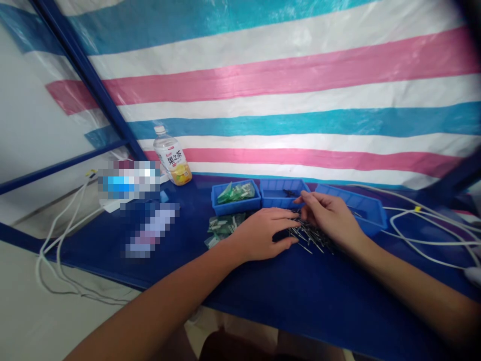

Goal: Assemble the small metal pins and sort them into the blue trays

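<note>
**"What are your hands doing?"**

"My left hand (263, 233) lies open and low on the table, fingers stretched out loosely, their tips at the edge of a loose pile of thin grey metal pins (311, 238). My right hand (330, 218) is above the pile with its fingertips pinched together, but I cannot tell whether they are gripping a pin."

**"Where is the pile?"**

"It's at centre right of the frame, between my hands, on a dark blue table (300, 296)."

**"What's around it?"**

"Three small blue plastic bins stand in a row just beyond my hands. The left bin (236, 198) holds green-and-white pieces, the middle bin (281, 193) has a few dark pieces, and the right bin (353, 208) sits just past my right hand. More green-and-white pieces (225, 225) lie on the table beside my left hand."

**"And further out?"**

"At upper left of the table stands a clear plastic bottle of orange-labelled tea (173, 158). Tangled white cables (424, 235) lie at the right, and a pink, white and blue striped tarpaulin (263, 85) fills the top of the frame."
</note>
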Available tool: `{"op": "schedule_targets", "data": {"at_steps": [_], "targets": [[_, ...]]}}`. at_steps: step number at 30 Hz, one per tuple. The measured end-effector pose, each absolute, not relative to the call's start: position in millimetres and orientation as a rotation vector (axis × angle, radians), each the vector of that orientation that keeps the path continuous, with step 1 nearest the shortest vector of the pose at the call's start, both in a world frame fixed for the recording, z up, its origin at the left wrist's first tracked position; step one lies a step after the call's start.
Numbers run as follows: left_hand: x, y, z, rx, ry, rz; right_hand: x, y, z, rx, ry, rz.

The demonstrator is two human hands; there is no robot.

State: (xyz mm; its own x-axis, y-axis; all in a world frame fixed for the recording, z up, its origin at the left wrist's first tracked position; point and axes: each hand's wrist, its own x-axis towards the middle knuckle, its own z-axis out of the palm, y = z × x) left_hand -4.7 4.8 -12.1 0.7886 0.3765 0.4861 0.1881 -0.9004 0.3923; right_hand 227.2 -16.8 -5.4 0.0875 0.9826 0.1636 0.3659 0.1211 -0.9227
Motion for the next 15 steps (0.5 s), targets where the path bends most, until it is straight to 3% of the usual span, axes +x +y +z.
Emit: {"op": "schedule_targets", "data": {"at_steps": [8,15], "targets": [[-6.2,8.2,-12.4,2.848,0.447,0.525,223.6,-43.4,-2.4,-1.425,-1.816,0.297],[-7.2,10.7,-10.5,2.824,0.584,0.666,217.6,-50.6,-0.9,-1.414,-1.919,0.277]]}}
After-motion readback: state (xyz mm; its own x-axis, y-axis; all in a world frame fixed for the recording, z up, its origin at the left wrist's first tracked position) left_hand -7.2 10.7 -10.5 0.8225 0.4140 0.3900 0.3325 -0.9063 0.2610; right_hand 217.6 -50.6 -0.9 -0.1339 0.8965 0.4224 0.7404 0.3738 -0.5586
